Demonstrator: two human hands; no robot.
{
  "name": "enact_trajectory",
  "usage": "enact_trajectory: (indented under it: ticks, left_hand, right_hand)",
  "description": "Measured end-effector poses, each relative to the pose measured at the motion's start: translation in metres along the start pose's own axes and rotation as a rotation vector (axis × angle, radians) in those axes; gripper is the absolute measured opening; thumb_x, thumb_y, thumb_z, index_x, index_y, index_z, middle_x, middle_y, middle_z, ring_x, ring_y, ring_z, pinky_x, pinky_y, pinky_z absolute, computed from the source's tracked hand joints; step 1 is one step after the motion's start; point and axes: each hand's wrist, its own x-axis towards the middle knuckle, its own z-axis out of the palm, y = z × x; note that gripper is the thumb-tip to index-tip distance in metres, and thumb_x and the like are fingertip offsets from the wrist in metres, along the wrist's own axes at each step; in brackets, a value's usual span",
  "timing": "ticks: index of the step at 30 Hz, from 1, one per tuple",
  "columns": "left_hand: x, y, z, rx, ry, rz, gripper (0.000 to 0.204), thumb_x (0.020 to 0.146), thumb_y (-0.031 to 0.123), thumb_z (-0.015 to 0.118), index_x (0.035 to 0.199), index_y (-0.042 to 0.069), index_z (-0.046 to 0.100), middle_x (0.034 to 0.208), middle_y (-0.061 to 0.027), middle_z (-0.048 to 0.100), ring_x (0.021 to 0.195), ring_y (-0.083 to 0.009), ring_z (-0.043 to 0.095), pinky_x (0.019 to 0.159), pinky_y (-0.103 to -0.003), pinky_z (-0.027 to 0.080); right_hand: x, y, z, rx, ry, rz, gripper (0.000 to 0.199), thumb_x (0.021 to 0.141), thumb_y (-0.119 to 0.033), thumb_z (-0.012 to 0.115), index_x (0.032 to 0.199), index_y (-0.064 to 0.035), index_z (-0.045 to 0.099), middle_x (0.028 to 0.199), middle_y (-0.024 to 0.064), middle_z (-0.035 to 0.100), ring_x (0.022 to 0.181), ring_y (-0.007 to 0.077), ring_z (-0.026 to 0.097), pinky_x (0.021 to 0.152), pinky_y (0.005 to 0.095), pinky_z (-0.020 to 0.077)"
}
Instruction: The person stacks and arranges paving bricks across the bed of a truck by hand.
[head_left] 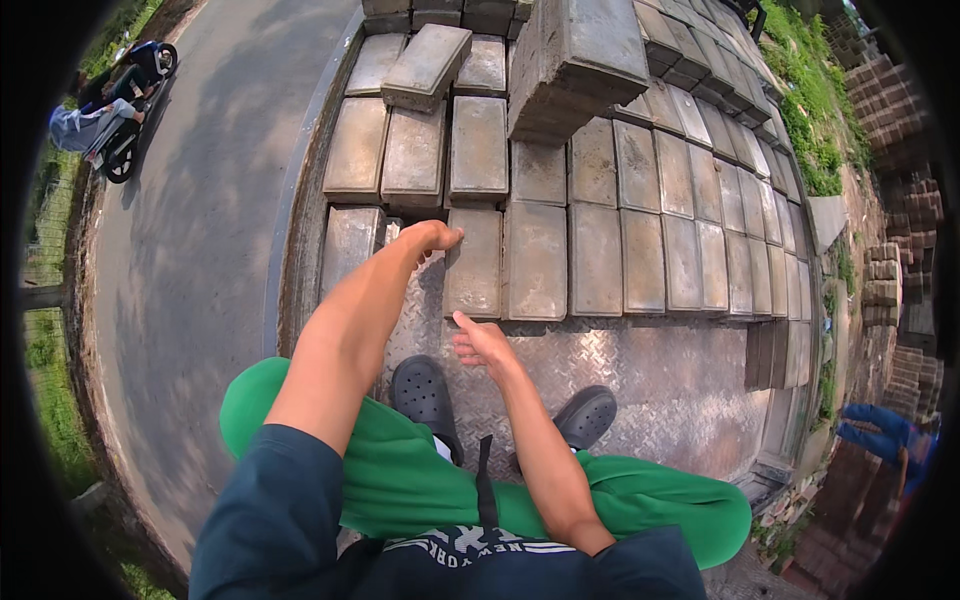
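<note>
A grey rectangular concrete paving block [474, 275] lies at the near left end of the front row, with a gap along its left side. Over its left edge is my left hand [432, 240], thumb stretched out and fingers bent down into the gap, partly hidden. My right hand [482, 345] is at the block's near end, thumb up by the edge and fingers apart. Neither hand is clearly closed around the block. Another block [538, 262] sits directly to its right.
Rows of similar blocks [644, 260] fill the metal truck bed [660, 385]. A block stack [590, 50] rises higher at the far middle, and one loose block [428, 66] lies tilted on others. A road with a motorcycle [122, 150] runs left. Another person [890, 435] is at right.
</note>
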Motion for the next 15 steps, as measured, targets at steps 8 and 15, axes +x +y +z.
enact_trajectory:
  ticks: [8, 15]
  left_hand:
    - [-0.059, 0.015, -0.114, 0.133, 0.081, 0.119, 0.059, 0.094, 0.053, 0.051, 0.111, -0.003, 0.063, 0.098, -0.0153, 0.073, 0.08, -0.0246, 0.072, 0.073, -0.039, 0.059]
    - [-0.056, 0.014, -0.118, 0.176, 0.687, 0.359, 0.051, 0.09, 0.048, 0.058, 0.106, 0.001, 0.07, 0.114, -0.0167, 0.069, 0.104, -0.0299, 0.068, 0.088, -0.041, 0.053]
  right_hand:
    - [-0.049, -0.096, -0.015, -0.061, 0.339, -0.666, 0.037, 0.094, -0.035, 0.065, 0.106, 0.0002, 0.065, 0.087, 0.0083, 0.07, 0.078, 0.0143, 0.066, 0.068, 0.0284, 0.0507]
    - [-0.166, -0.298, -0.042, -0.678, 1.2, -1.231, 0.087, 0.08, -0.067, 0.065, 0.134, -0.0009, 0.049, 0.131, 0.0262, 0.051, 0.124, 0.037, 0.049, 0.103, 0.0458, 0.0395]
